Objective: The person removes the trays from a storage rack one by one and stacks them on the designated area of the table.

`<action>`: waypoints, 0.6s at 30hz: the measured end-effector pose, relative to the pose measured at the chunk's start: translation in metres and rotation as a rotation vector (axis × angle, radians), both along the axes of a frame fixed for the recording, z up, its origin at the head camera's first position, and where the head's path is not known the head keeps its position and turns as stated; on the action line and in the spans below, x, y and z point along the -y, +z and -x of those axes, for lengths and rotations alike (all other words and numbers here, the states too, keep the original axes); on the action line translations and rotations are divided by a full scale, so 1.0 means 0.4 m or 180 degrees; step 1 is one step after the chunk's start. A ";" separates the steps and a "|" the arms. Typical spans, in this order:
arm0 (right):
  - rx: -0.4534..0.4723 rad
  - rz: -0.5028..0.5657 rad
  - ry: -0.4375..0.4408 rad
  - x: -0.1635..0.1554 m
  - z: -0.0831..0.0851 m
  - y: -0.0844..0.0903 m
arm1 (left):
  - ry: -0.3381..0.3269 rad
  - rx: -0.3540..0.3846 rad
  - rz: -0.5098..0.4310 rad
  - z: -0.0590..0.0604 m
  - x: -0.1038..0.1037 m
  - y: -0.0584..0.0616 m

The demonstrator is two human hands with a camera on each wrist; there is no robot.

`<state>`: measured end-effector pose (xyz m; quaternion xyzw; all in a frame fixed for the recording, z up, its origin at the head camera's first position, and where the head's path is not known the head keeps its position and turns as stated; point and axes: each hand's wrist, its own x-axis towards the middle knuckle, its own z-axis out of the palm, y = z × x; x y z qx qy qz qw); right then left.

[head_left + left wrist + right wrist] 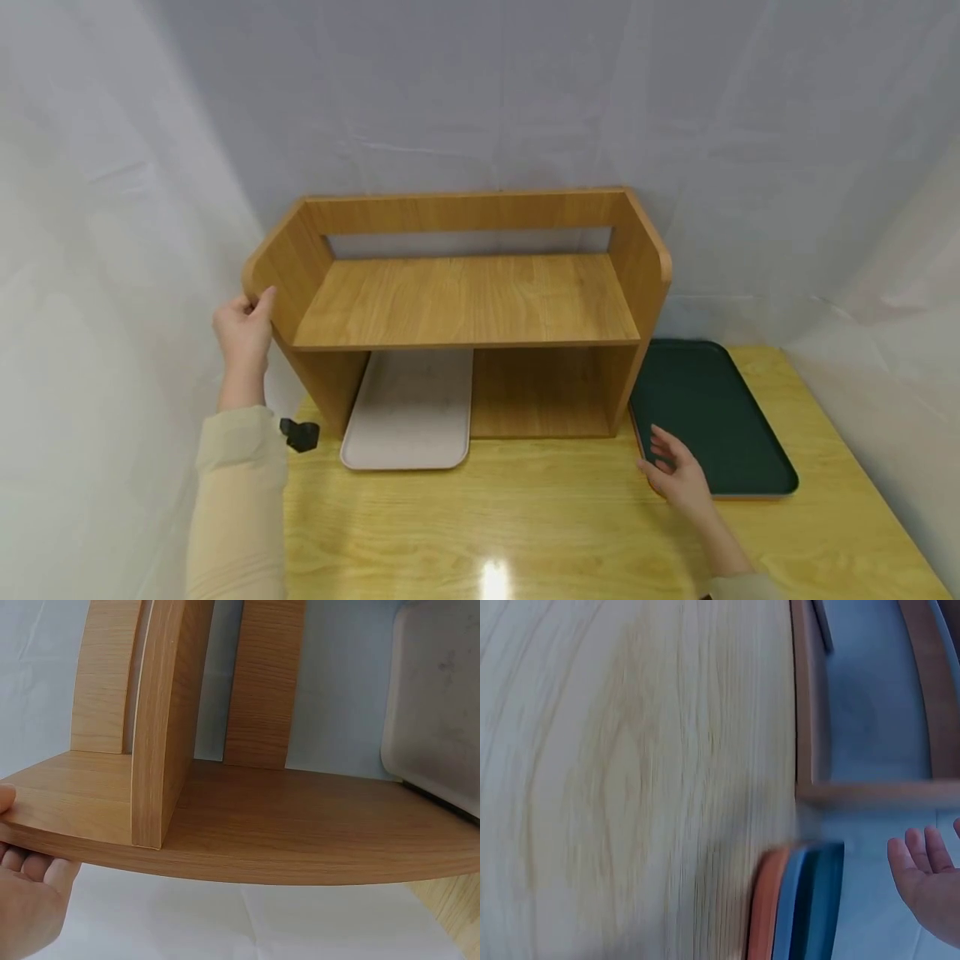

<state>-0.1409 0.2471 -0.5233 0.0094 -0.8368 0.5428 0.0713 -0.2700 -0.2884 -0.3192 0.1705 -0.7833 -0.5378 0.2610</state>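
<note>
A wooden desk shelf (465,300) stands at the back of the pale wooden table (525,525). My left hand (243,329) grips the front edge of its left side panel, thumb on one face and fingers on the other; in the left wrist view that hand (26,900) holds the wooden shelf panel (247,825). My right hand (677,477) hovers open, fingers relaxed, at the near left corner of a dark green tray (705,408) right of the shelf. In the right wrist view the right hand (928,885) is beside the green tray (814,900), which has an orange underside.
A pale grey tray (411,408) lies under the shelf's lower left bay, sticking out toward me, and shows as the grey tray (439,705) in the left wrist view. A small black clip (300,434) sits by my left sleeve. White sheeting surrounds the table.
</note>
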 end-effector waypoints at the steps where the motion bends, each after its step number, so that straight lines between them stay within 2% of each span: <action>1: -0.0012 0.0063 0.0038 0.011 0.005 -0.004 | 0.0001 -0.0010 0.0006 0.000 0.001 0.000; 6: -0.0016 0.0304 0.0172 0.063 0.031 -0.023 | 0.0003 -0.0078 0.0050 0.001 -0.001 -0.004; 12: 0.0222 0.0600 0.0193 0.135 0.058 -0.049 | 0.0037 -0.0131 0.0077 0.002 -0.006 -0.004; 18: 0.0272 0.0654 0.0218 0.214 0.083 -0.076 | 0.0050 -0.0143 0.0161 0.004 -0.004 -0.005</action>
